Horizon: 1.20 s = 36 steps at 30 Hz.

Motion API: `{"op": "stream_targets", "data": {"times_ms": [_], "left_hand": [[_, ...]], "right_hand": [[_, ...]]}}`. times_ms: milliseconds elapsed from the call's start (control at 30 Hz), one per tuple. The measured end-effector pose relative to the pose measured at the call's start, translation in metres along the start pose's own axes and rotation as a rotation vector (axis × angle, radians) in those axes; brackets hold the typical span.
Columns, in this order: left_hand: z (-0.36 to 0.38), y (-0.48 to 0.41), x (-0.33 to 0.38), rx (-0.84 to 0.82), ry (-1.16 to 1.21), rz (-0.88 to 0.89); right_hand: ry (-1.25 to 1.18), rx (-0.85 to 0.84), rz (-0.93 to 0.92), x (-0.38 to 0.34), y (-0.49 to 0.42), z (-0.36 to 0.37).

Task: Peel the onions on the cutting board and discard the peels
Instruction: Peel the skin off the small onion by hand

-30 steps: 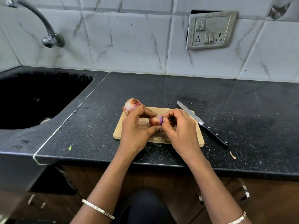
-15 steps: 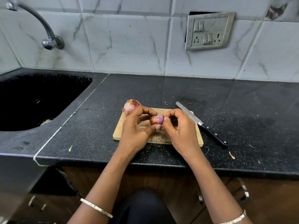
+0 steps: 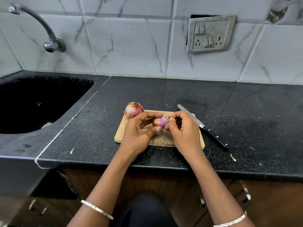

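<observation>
A small onion, partly peeled with purple flesh showing, is held just above the wooden cutting board. My left hand grips it between thumb and fingers. My right hand pinches a loose flap of skin at the onion's right side. A second, larger onion still in its dry skin sits at the board's far left corner. Peel scraps lie on the board near its front edge.
A black-handled knife lies on the black counter with its blade over the board's right edge. A black sink with a tap is at the left. A bit of peel lies near the counter's front edge.
More purple flesh shows on the small onion as my right hand pulls the skin away to the right. Both hands stay over the board.
</observation>
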<state>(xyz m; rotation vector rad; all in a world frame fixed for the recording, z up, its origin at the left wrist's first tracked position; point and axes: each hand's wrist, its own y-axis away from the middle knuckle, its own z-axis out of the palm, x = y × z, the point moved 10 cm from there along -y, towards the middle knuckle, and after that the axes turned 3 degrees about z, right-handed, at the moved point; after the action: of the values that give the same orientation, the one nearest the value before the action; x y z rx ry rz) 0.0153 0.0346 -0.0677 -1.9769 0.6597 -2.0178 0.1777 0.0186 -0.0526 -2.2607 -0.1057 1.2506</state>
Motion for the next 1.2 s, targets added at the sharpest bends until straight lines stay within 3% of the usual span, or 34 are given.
{"op": "stream_targets", "data": {"times_ms": [133, 233, 400, 700, 867, 1200], "left_hand": [[0.000, 0.003, -0.009, 0.018, 0.190, -0.092], [0.001, 0.004, -0.009, 0.029, 0.217, -0.099], [-0.003, 0.003, -0.007, 0.036, 0.126, -0.066], [0.005, 0.004, -0.003, -0.057, -0.004, -0.036], [0.006, 0.003, -0.004, -0.069, -0.030, -0.035], [-0.002, 0.003, -0.008, 0.018, 0.024, -0.068]], "right_hand": [[-0.059, 0.076, 0.067, 0.010, -0.001, -0.009], [-0.164, 0.013, 0.050, 0.006, -0.001, -0.005], [-0.253, -0.101, -0.007, -0.007, 0.003, 0.003], [-0.205, -0.047, 0.011, 0.004, 0.000, -0.001], [-0.180, 0.072, 0.045, 0.008, 0.000, -0.013], [-0.203, -0.012, -0.027, -0.001, 0.000, -0.004]]}}
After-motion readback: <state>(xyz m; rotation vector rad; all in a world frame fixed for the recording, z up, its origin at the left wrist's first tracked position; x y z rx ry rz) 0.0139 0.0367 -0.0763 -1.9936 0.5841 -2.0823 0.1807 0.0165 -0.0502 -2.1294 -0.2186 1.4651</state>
